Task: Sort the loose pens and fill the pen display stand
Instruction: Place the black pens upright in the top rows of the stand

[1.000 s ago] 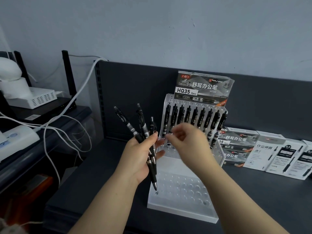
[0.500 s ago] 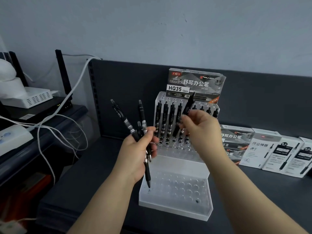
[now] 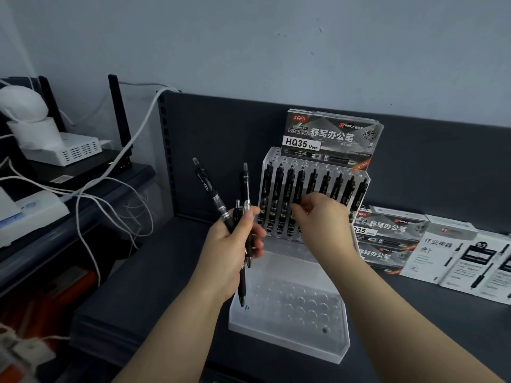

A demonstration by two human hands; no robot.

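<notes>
Right fingertips [image 3: 298, 208] pinch a black pen [image 3: 300, 186] partway along the back row [image 3: 350, 189] of the pen display stand [image 3: 293, 313], fourth from the stand's left end. The pen stands nearly upright in line with its neighbours. Step looks like seating this pen in its back-row slot; its lower end is hidden behind the hand, so cannot tell if it is fully down.

The right hand [image 3: 323, 219] is knuckles-up in front of the back row, fingers curled toward the stand, forearm running down to the lower right.

Left fingers [image 3: 257, 236] wrap a bundle of loose pens [image 3: 214, 196], all black. Three tops fan up and away to the left of the stand, and the tips point down over the stand's front left corner. The left hand [image 3: 233, 244] is held upright just left of the stand, thumb side up, forearm coming in from the lower left.

The stand's front tier of holes is unfilled and the back row looks nearly full.

Likely next: let go of the seated pen, pull one pen from the bundle, drop it tip-first into an open hole. Needs the left grip loose enough to free one pen without spilling the others.

An HQ35 box [image 3: 329, 139] sits at the stand's back top; more pen boxes [image 3: 392, 230] lie just right of the stand.
</notes>
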